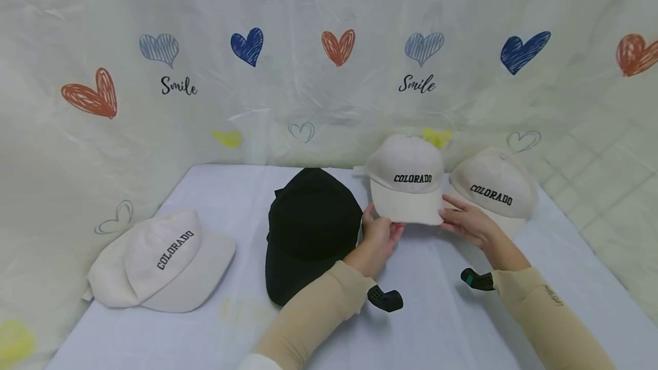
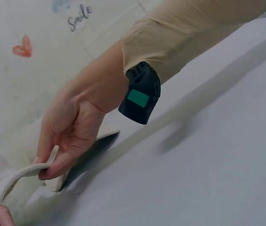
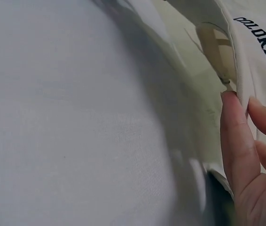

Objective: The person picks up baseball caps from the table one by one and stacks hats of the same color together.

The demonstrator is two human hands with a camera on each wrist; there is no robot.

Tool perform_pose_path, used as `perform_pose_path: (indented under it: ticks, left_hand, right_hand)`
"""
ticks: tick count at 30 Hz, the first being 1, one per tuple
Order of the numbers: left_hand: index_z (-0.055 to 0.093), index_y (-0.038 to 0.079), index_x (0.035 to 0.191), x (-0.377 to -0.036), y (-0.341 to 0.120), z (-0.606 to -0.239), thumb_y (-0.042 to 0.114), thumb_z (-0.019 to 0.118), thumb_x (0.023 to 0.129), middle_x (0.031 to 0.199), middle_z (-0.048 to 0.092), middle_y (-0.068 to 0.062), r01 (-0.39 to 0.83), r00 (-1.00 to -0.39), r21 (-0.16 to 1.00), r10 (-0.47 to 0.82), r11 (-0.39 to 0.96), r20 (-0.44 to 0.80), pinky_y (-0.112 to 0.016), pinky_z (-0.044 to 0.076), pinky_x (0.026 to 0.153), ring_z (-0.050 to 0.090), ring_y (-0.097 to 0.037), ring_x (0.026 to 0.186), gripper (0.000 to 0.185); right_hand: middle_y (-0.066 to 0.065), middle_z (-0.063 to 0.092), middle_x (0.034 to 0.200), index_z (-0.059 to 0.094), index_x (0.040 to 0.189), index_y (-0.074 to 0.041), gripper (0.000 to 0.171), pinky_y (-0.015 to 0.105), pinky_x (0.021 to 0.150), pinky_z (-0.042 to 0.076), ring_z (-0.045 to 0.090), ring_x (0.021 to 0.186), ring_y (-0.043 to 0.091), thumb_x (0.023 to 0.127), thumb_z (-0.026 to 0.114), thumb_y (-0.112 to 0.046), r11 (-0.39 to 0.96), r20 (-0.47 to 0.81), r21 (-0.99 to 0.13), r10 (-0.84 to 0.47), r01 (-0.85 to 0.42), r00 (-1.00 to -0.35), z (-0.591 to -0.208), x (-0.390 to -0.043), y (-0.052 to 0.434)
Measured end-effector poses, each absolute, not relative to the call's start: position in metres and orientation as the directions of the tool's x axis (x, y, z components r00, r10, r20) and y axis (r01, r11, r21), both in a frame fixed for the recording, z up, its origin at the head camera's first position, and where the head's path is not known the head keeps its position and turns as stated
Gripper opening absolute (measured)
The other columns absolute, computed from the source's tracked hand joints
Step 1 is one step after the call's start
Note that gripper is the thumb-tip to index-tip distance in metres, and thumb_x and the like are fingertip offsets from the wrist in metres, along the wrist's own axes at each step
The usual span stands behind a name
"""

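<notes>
A white cap lettered COLORADO is held by its brim between both hands near the back of the table. My left hand pinches the brim's left corner; in the left wrist view only a bit of that hand shows. On the right, my right hand grips the other corner, with thumb and fingers on either face of the brim. The brim's front edge stands out from the tabletop in the left wrist view. Close beside my left forearm lies a black cap.
Another white COLORADO cap sits behind my right hand, partly covered by it. White caps lie nested at the left of the table. A heart-printed curtain hangs behind. Each sleeve carries a small black device.
</notes>
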State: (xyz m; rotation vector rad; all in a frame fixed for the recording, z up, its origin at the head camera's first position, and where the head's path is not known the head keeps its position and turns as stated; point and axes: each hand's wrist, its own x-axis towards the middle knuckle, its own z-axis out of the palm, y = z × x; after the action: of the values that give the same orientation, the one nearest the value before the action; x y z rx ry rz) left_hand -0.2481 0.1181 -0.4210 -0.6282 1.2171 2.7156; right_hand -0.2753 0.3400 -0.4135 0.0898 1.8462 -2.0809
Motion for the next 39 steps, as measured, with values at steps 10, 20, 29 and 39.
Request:
perform_pose_path:
  ticks: [10, 20, 29, 39]
  left_hand:
    - [0.040, 0.019, 0.150, -0.229, 0.112, -0.414, -0.014, 0.052, 0.093, 0.092, 0.063, -0.018, -0.321, -0.917, 0.761, -0.016, -0.564, -0.398, -0.032, 0.060, 0.070, 0.068, -0.018, 0.068, 0.066]
    - [0.043, 0.017, 0.147, -0.219, 0.107, -0.407, -0.012, 0.059, 0.091, 0.097, 0.062, -0.016, -0.315, -0.933, 0.790, 0.021, -0.526, -0.358, -0.033, 0.060, 0.073, 0.068, -0.019, 0.071, 0.065]
    - [0.048, 0.012, 0.140, -0.225, 0.099, -0.409, -0.015, 0.058, 0.087, 0.106, 0.061, -0.012, -0.282, -0.948, 0.821, 0.013, -0.497, -0.318, -0.040, 0.058, 0.080, 0.060, -0.021, 0.082, 0.061]
    - [0.048, 0.019, 0.142, -0.215, 0.101, -0.414, -0.020, 0.057, 0.086, 0.105, 0.062, -0.007, -0.323, -0.936, 0.861, -0.001, -0.392, -0.352, -0.044, 0.057, 0.075, 0.061, -0.020, 0.087, 0.069]
  right_hand:
    - [-0.003, 0.061, 0.111, -0.016, 0.161, -0.015, 0.089, 0.027, 0.082, 0.059, 0.066, 0.094, 0.011, 0.104, 0.049, 0.006, -0.133, -0.216, -0.952, -0.348, 0.277, -0.912, -0.409, -0.265, 0.360]
    - [0.001, 0.058, 0.111, -0.019, 0.161, -0.026, 0.092, 0.029, 0.085, 0.059, 0.068, 0.094, 0.016, 0.105, 0.045, 0.009, -0.256, -0.211, -0.904, -0.428, 0.342, -0.879, -0.404, -0.255, 0.371]
    - [-0.002, 0.066, 0.118, -0.022, 0.160, -0.027, 0.094, 0.035, 0.088, 0.058, 0.069, 0.103, 0.018, 0.105, 0.045, 0.010, -0.208, -0.213, -0.918, -0.461, 0.338, -0.861, -0.408, -0.247, 0.372]
    - [-0.004, 0.063, 0.115, -0.020, 0.160, -0.031, 0.100, 0.034, 0.085, 0.060, 0.067, 0.098, 0.014, 0.102, 0.051, 0.009, -0.006, -0.229, -0.964, -0.481, 0.265, -0.846, -0.408, -0.236, 0.381]
